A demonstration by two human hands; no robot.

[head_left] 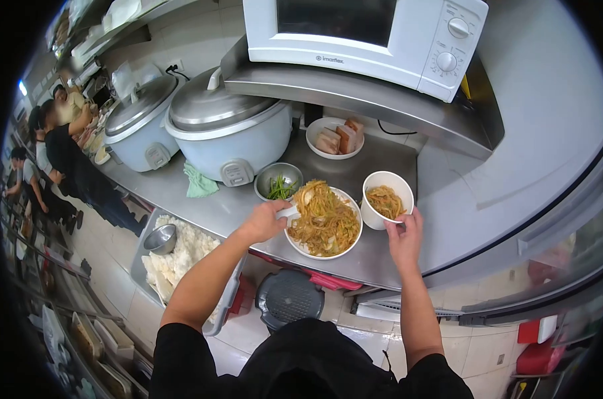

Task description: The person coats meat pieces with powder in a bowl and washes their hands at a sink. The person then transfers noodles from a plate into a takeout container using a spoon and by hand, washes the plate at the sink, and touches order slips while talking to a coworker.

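My left hand (266,221) is closed on the white handle of a utensil (289,212), whose far end is hidden under noodles. Noodles with vegetables (324,223) fill a round white plate (314,255) on the steel counter. To the right, my right hand (405,234) grips the near rim of a white paper cup (376,216), which has some noodles (385,201) inside. Behind my left hand stands a metal bowl (261,181) with green vegetable pieces (279,188).
Rice cookers (228,143) (142,126) line the counter (211,216). A bowl of meat blocks (334,138) sits behind the plate. The microwave (361,40) hangs over the back on a shelf. A bin (142,266) and stool (289,297) stand below. People (69,146) are far left.
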